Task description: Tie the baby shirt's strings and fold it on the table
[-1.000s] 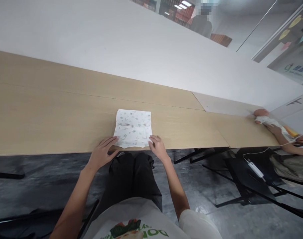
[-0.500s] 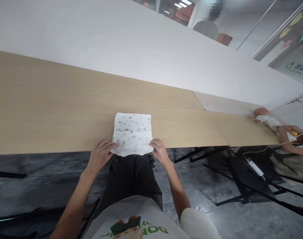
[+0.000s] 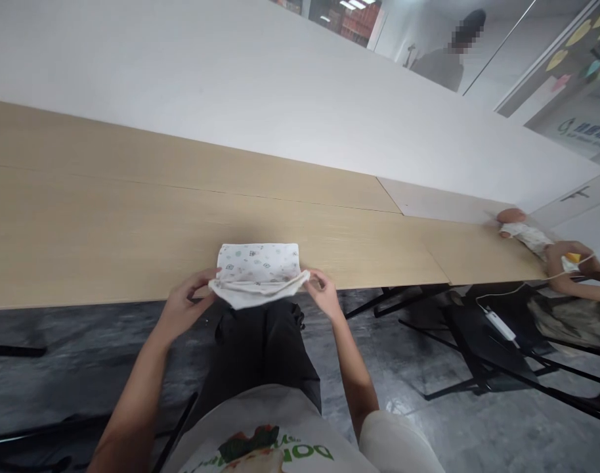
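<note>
A folded white cloth (image 3: 258,259) with a small print lies at the front edge of the wooden table (image 3: 107,243). Its near edge is lifted and bent up, so the plain underside and layered folds show. My left hand (image 3: 188,303) pinches the left corner of that raised edge between thumb and fingers. At the right corner my right hand (image 3: 322,291) is closed in a pinch on the cloth too. The far part of the cloth rests flat on the tabletop.
A white wall (image 3: 182,72) stands behind the table. Far right, another person's hands (image 3: 568,263) work near a clothed doll (image 3: 526,236). A black folding chair (image 3: 482,348) with a white power strip (image 3: 501,327) stands below. Someone is behind the glass.
Both hands have raised the cloth's near edge from lying flat and bent it upward, so less printed surface shows. The view has shifted slightly, and the person behind the glass appears farther right.
</note>
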{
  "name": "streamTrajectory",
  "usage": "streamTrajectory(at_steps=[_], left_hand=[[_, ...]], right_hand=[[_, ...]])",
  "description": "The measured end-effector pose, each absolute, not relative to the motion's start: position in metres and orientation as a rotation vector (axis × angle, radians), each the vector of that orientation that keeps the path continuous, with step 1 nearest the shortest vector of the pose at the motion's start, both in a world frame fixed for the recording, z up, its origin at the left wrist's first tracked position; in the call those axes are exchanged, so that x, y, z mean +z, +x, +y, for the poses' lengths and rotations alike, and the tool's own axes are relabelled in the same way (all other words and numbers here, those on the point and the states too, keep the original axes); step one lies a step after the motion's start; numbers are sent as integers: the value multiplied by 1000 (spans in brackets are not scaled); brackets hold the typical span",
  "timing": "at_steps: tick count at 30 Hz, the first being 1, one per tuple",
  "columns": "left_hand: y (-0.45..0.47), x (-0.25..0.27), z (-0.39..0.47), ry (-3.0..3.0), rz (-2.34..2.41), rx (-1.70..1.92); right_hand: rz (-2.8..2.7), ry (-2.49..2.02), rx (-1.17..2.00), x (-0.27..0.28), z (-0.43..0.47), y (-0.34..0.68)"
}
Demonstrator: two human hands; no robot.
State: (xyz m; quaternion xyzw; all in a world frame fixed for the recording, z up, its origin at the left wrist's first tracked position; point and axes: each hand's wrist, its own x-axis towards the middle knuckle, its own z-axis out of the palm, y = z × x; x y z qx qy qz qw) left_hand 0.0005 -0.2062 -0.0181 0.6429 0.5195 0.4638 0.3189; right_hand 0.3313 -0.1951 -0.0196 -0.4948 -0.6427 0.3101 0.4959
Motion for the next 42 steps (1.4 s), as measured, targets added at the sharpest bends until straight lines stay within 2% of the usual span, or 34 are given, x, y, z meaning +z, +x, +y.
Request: streamTrajectory(at_steps=[4, 9, 13, 23, 35, 42], left_hand=[[15, -15, -161, 1390, 1423, 1329], [22, -24, -124, 1500, 1842, 1020], [17, -31, -123, 1576, 1866, 900], [25, -36, -116, 1589, 1967, 1010], [35, -21, -103, 1602, 2174, 771], [32, -28, -106, 1638, 2172, 870]], right_hand=[[-1364, -1297, 723, -29, -139, 310], [-1412, -1566, 564, -46, -95, 292], [-1533, -1631, 483, -53, -96, 292], [-1534, -1654, 337, -62, -97, 294], [-1567, -1797, 256, -46, -89, 290], [-1584, -1827, 259, -49, -87, 292]])
